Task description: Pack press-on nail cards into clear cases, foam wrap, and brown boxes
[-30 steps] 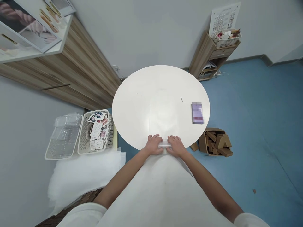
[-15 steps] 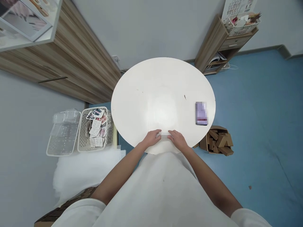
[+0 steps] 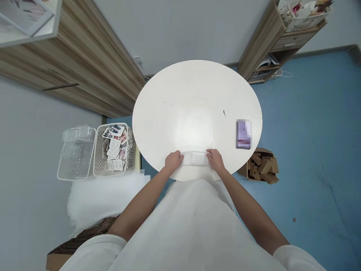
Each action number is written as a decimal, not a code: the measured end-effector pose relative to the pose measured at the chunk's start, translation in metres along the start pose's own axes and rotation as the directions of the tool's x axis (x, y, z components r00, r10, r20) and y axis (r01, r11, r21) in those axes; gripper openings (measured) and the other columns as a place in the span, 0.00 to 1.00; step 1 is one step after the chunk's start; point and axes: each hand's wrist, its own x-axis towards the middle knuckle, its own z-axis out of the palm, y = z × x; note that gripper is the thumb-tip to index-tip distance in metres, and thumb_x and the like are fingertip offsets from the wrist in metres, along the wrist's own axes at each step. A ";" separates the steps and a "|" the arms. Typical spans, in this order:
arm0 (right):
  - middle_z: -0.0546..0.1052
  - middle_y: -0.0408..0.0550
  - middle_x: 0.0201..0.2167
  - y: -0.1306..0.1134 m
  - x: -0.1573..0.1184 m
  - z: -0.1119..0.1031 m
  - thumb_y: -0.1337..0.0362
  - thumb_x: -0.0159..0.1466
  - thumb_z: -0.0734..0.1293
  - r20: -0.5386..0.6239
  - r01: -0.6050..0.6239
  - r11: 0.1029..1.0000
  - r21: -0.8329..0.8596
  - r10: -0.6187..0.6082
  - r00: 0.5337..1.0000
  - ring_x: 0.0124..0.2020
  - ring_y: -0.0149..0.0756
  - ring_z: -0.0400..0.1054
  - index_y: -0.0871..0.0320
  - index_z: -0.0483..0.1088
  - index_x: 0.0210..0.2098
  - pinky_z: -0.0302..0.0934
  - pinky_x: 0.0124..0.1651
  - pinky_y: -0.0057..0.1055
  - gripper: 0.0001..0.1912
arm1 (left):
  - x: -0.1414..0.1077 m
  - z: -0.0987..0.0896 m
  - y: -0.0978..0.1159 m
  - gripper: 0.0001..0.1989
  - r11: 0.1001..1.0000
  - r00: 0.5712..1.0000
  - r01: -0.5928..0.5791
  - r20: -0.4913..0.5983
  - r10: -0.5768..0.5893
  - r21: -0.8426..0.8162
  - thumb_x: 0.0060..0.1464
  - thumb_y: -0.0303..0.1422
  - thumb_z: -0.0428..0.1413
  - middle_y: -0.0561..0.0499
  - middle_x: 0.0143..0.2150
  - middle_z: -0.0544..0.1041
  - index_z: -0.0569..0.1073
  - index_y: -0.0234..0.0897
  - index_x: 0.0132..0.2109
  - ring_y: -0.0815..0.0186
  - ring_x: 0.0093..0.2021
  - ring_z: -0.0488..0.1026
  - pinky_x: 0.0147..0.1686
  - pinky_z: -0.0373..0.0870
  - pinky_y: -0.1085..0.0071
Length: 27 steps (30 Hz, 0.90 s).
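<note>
A folded white foam sheet, thin and translucent, lies near the front edge of the white oval table. Its middle looks thicker and boxier than its flat ends, but what lies inside cannot be made out. My left hand grips the left end between thumb and fingers. At the opposite end my right hand pinches the sheet in the same way. Off to the right on the tabletop is a purple box, its face blurred.
Left of the table stand a white basket of printed cards and a clear plastic tray. Below them lies a pile of white sheets. A carton of small brown boxes sits on the floor at right. Wooden cabinets flank the back.
My hands have moved apart to the two ends of the foam sheet, which now shows wider and flatter between them. The view has shifted slightly.
</note>
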 end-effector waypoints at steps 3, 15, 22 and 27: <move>0.64 0.54 0.51 -0.002 -0.002 0.005 0.67 0.60 0.56 -0.084 0.066 0.979 -0.191 -0.084 0.993 0.50 0.42 0.60 0.57 0.61 0.50 0.59 0.46 0.38 0.18 | -0.008 0.004 0.011 0.21 0.951 0.948 -0.213 -0.190 0.257 0.224 0.49 0.27 0.46 0.40 0.53 0.66 0.61 0.35 0.53 0.54 0.52 0.63 0.45 0.59 0.61; 0.57 0.57 0.59 -0.011 -0.031 -0.001 0.65 0.57 0.60 0.256 0.480 0.766 -0.428 -0.407 0.877 0.58 0.44 0.52 0.58 0.55 0.54 0.42 0.56 0.46 0.25 | -0.015 0.026 0.033 0.26 0.800 0.836 -0.522 -0.005 0.548 0.296 0.43 0.34 0.54 0.40 0.53 0.65 0.60 0.37 0.51 0.55 0.52 0.61 0.52 0.48 0.56; 0.70 0.53 0.47 -0.018 -0.053 0.002 0.68 0.57 0.59 0.278 0.420 0.822 -0.386 -0.330 0.902 0.48 0.41 0.63 0.57 0.59 0.48 0.47 0.52 0.42 0.19 | -0.036 0.024 0.024 0.21 0.843 0.851 -0.523 0.023 0.524 0.126 0.43 0.37 0.53 0.46 0.44 0.71 0.64 0.39 0.46 0.56 0.47 0.65 0.49 0.54 0.59; 0.72 0.48 0.42 -0.020 -0.050 -0.004 0.61 0.59 0.61 0.293 0.398 0.857 -0.327 -0.309 0.905 0.45 0.39 0.65 0.54 0.63 0.45 0.50 0.51 0.39 0.14 | -0.044 0.020 0.016 0.16 0.852 0.852 -0.520 -0.033 0.522 0.053 0.49 0.41 0.50 0.48 0.48 0.70 0.67 0.42 0.45 0.56 0.54 0.61 0.51 0.53 0.59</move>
